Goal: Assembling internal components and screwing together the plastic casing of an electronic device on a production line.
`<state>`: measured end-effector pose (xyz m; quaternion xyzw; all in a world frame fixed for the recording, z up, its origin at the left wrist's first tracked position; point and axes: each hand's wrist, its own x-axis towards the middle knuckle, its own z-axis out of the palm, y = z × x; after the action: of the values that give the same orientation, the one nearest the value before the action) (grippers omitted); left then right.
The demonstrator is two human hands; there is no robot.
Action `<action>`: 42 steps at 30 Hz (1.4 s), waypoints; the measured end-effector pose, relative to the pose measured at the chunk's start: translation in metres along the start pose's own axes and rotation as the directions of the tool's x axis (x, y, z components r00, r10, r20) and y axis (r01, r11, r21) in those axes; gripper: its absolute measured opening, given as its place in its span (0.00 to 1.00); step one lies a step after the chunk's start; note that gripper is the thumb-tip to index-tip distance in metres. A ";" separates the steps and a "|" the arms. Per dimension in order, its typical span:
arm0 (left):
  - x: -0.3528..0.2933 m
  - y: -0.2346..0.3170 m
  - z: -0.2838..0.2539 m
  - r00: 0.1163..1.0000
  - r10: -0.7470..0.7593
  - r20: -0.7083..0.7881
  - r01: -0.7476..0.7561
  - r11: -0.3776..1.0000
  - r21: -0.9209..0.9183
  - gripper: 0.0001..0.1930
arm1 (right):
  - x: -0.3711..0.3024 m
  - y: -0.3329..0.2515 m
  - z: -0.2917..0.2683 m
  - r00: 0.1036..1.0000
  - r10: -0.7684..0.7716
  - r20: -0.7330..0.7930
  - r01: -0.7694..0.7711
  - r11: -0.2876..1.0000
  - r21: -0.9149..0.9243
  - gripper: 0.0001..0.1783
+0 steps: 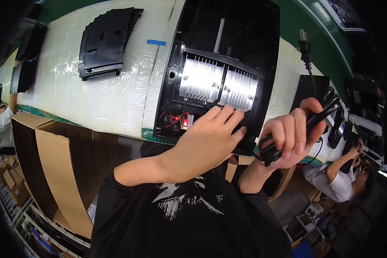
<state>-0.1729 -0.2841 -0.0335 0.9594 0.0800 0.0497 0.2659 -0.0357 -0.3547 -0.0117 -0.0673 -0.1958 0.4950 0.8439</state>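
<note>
Fingertips of the left hand rest on the near edge of the black housing, just below the ribbed silver heat sink; this hand is open and flat, it grips nothing. The housing lies directly in front of the person, its long axis running from near to far across the belt, and the left hand is the nearer one to it. The right hand is to the right of the housing and apart from it, closed around a black power tool whose handle slants up to the right; a thin cable goes from there to the far side. Red wires are seen at the near left corner of the housing. The work surface is a long conveyor belt covered with white plastic film, with a stack of black plastic panels farther to the left. Cardboard boxes stand below the belt, and another person works at the right.
</note>
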 end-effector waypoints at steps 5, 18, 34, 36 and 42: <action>-0.002 0.002 -0.003 0.999 -0.035 -0.013 0.035 0.999 0.005 0.22 | 0.011 0.005 0.012 0.988 -0.133 0.079 0.134 0.991 -0.017 0.10; 0.005 0.004 0.000 0.997 0.067 -0.046 -0.059 0.987 0.147 0.17 | 0.001 0.008 0.017 0.993 -0.039 0.114 -0.031 0.828 0.560 0.12; 0.014 0.010 0.011 0.995 0.100 -0.005 -0.098 0.983 0.153 0.26 | -0.006 -0.037 0.027 0.833 -0.429 0.349 0.358 0.899 0.252 0.08; 0.018 0.011 0.016 0.994 0.107 -0.022 -0.101 0.979 0.177 0.26 | -0.007 -0.038 0.024 0.776 -0.512 0.368 0.547 0.837 0.012 0.06; 0.027 0.018 0.019 0.995 0.070 -0.077 -0.079 0.990 -0.113 0.21 | 0.003 -0.036 0.027 0.675 -0.716 0.180 0.718 0.581 -0.383 0.13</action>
<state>-0.1417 -0.3035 -0.0389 0.9421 0.0506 0.0990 0.3162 -0.0162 -0.3723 0.0251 -0.1622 -0.3112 0.0576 0.9346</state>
